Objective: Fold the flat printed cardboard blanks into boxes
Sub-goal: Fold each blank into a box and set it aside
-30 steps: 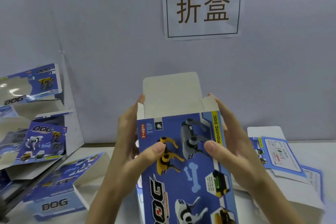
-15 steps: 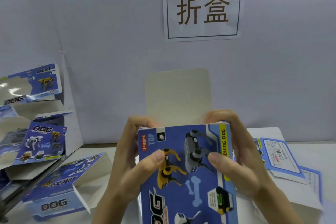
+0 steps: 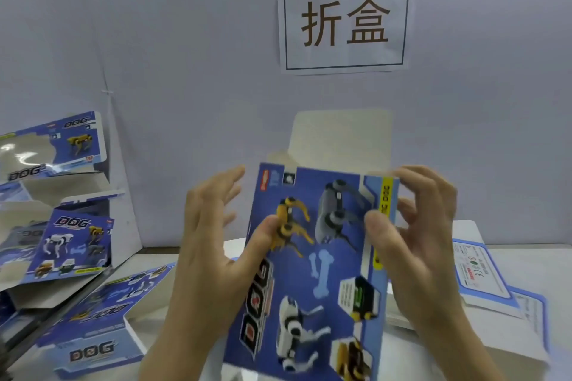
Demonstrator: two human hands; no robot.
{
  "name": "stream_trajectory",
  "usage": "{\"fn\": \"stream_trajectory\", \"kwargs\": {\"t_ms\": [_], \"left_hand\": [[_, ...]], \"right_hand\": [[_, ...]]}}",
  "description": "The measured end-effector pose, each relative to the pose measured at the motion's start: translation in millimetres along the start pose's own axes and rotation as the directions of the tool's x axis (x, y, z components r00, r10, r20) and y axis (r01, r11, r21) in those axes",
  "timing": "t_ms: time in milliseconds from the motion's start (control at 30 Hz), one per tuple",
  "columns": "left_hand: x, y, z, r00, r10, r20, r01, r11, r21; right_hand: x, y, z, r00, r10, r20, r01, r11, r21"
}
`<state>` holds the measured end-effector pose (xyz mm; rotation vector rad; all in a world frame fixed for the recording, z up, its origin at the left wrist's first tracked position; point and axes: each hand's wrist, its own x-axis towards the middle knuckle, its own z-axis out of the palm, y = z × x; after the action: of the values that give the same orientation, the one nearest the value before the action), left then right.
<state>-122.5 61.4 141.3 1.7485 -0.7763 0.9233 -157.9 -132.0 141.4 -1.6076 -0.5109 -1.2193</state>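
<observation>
The right hand (image 3: 424,244) clamps the printed box (image 3: 322,257) at its upper right corner, thumb in front and fingers curled over the edge. The left hand (image 3: 210,241) spreads its fingers straight beside the box's left edge, thumb pressing its front. The box is held upright above the table (image 3: 541,260), top flap (image 3: 340,139) open, with flat blanks (image 3: 483,275) right of it and other boxes (image 3: 77,244) left.
</observation>
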Motion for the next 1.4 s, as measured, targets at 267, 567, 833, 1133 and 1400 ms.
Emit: {"fn": "stream_trajectory", "kwargs": {"t_ms": [267, 567, 833, 1133, 1400], "left_hand": [[-3.6, 25.0, -3.6, 0.988, 0.145, 0.049, -0.153, 0.931, 0.333], [-3.6, 6.5, 2.8, 0.965, 0.248, 0.089, -0.261, 0.852, 0.454], [-7.2, -2.1, 13.2, 0.925, 0.282, 0.255, -0.379, 0.745, 0.549], [-6.4, 0.1, 20.0, 0.911, 0.322, 0.259, -0.413, 0.728, 0.548], [-7.8, -3.7, 22.7, 0.914, 0.352, 0.204, -0.406, 0.768, 0.496]], "right_hand": [[12.1, -10.8, 26.0, 0.95, -0.254, -0.181, 0.249, 0.967, -0.049], [-7.6, -1.5, 20.3, 0.986, -0.073, 0.148, 0.026, 0.956, 0.293], [41.4, 6.4, -6.0, 0.985, -0.162, -0.053, 0.139, 0.943, -0.301], [38.6, 3.8, -2.1, 0.877, -0.469, 0.102, 0.449, 0.725, -0.522], [19.6, -11.9, 5.3, 0.89, 0.041, 0.453, -0.083, 0.994, 0.072]]}}
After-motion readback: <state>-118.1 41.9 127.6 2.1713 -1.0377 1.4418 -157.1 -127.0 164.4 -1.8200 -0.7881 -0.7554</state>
